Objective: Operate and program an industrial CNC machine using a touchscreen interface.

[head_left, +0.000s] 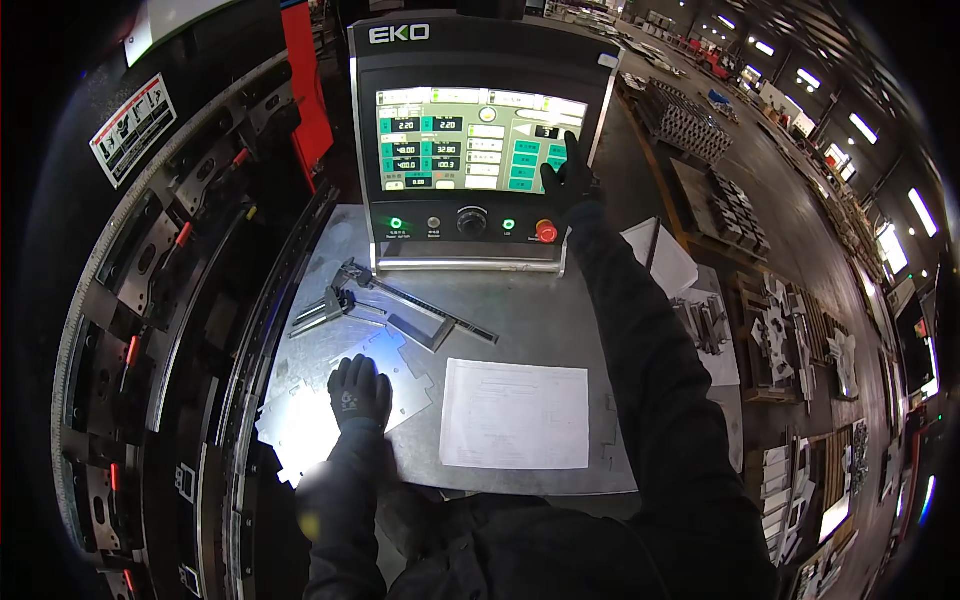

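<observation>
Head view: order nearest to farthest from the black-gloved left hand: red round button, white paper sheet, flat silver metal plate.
1. Flat silver metal plate: under the left hand.
2. White paper sheet: to its right.
3. Red round button: farther up, right.

Teal screen buttons (524,160), red stop knob (546,231), white paper (515,415), glare-washed plate (408,382) probably silver-grey.

Control panel (430,215) at back of table (545,320), paper sheet (515,415) before panel, metal plate (408,387) at left, caliper (425,307) behind plate
</observation>
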`<action>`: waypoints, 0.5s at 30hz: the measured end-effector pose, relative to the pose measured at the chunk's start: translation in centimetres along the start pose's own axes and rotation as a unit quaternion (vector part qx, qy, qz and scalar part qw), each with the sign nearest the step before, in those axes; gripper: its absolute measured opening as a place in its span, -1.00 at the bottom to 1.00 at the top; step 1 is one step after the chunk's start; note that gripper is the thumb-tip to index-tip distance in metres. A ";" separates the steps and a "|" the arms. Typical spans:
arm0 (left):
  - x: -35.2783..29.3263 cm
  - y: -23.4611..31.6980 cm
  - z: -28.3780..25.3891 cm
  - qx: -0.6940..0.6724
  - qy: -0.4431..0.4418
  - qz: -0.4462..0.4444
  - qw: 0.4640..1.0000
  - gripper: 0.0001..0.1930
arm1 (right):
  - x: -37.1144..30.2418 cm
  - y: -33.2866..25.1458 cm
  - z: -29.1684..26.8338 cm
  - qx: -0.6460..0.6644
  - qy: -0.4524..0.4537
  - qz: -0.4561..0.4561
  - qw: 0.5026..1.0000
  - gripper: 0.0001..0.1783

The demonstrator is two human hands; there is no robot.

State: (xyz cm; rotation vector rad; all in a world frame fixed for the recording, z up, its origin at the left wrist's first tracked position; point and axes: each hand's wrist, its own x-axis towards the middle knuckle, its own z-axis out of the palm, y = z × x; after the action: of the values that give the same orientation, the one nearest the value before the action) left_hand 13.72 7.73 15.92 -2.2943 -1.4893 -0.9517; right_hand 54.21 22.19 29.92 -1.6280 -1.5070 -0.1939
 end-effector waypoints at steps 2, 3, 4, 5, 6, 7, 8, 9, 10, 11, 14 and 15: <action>0.2 0.2 -0.1 0.002 -0.006 0.000 1.000 -0.78 | 0.2 0.7 0.1 0.015 0.037 -0.037 0.999 -0.22; 0.2 0.3 -0.2 0.003 -0.009 0.000 1.000 -0.78 | 0.3 1.0 0.2 0.022 0.056 -0.055 0.997 -0.22; 0.2 0.2 -0.2 0.004 -0.010 -0.001 1.000 -0.78 | 0.2 0.8 0.2 0.023 0.055 -0.055 0.997 -0.22; 0.2 0.2 -0.2 0.005 -0.010 0.001 1.000 -0.78 | 0.1 0.6 0.3 0.026 0.054 -0.045 0.997 -0.23; 0.2 0.2 -0.2 0.006 -0.009 0.003 1.000 -0.79 | 0.0 0.3 0.3 0.029 0.054 -0.034 0.998 -0.23; 0.2 0.2 -0.2 0.007 -0.009 0.005 1.000 -0.79 | -0.2 0.1 0.4 0.031 0.053 -0.024 0.998 -0.24; 0.3 0.2 -0.2 0.008 -0.008 0.007 1.000 -0.79 | -0.4 -0.2 0.4 0.034 0.052 -0.014 0.998 -0.24; 0.3 0.2 -0.3 0.008 -0.008 0.007 1.000 -0.79 | -0.5 -0.3 0.5 0.034 0.052 -0.014 0.998 -0.24; 0.4 0.3 -0.4 0.006 -0.009 0.007 1.000 -0.79 | -0.7 -0.4 0.6 0.033 0.051 -0.022 0.998 -0.25; 0.4 0.3 -0.5 0.005 -0.010 0.008 1.000 -0.80 | -0.9 -0.5 0.8 0.033 0.050 -0.031 0.998 -0.26; 0.6 0.4 -0.6 0.005 -0.013 0.007 1.000 -0.81 | -1.4 -0.6 1.2 0.033 0.046 -0.048 0.997 -0.27; 0.7 0.4 -0.7 0.001 -0.007 0.010 1.000 -0.81 | -1.5 -0.7 1.3 0.026 0.037 -0.046 0.998 -0.27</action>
State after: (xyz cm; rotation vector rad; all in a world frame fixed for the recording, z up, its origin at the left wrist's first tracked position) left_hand 14.04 7.68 16.93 -2.3153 -1.4689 -0.9308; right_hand 52.66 21.90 28.50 -1.4967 -1.5196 -0.2613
